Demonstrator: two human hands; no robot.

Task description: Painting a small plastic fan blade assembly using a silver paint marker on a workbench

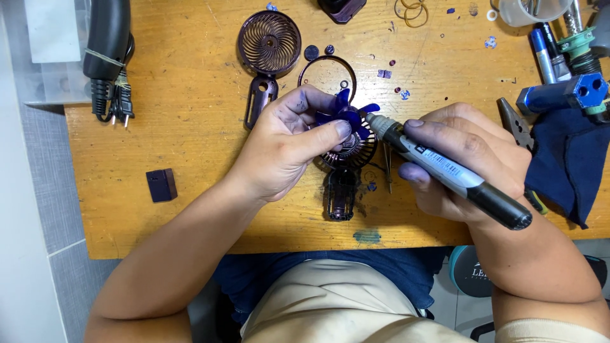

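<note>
Over the wooden bench point(190, 190), the left hand point(279, 149) pinches the small handheld fan's blue blades point(346, 114) between thumb and fingers, while the right hand point(467, 162) grips a marker-like pen tool point(445, 170), tip touching the blades.

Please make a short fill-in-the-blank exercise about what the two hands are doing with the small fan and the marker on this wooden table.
1. The right hand holds a marker whose tip touches the ____ fan blades.
2. The left hand steadies the fan body with its ____ pressed near the hub.
3. The detached round grille lies on the table, ____ the hands from the person.
4. The small dark block lies on the person's ____ side.

Missing words: blue; thumb; beyond; left
</note>
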